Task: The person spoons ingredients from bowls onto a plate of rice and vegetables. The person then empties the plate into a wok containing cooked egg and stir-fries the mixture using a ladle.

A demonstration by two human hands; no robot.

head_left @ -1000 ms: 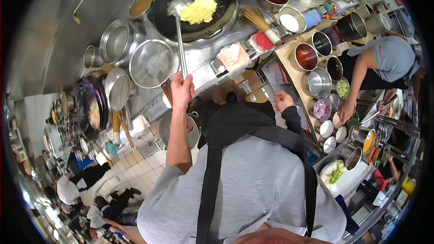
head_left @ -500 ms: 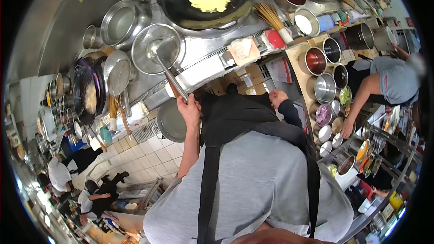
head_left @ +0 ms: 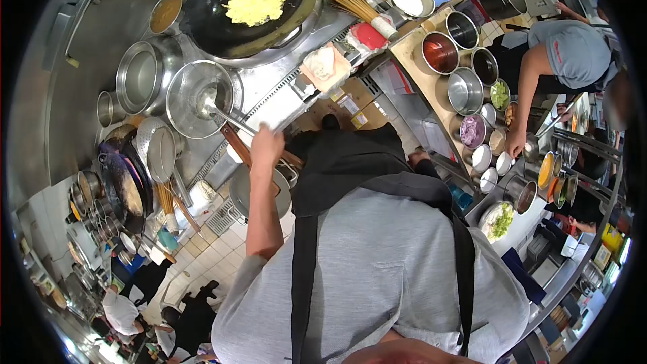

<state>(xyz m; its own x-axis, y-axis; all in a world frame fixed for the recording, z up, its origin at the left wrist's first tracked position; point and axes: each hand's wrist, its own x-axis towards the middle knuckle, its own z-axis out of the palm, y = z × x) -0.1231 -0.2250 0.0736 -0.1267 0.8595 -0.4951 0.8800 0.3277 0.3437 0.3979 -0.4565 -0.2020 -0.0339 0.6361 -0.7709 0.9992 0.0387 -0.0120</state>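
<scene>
Left hand (head_left: 267, 146) clasps a ladle (head_left: 206, 101) in a strainer (head_left: 180, 89) beside the grip; farther ahead, egg (head_left: 256, 0) sits seemingly cooked but unplated in a wok (head_left: 204, 23). Right hand's (head_left: 418, 156) grip is unclear.

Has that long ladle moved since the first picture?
Yes, out of the wok, to its left and nearer the person. The bowl of the ladle was beside the yellow food; now it is over the strainer.
</scene>
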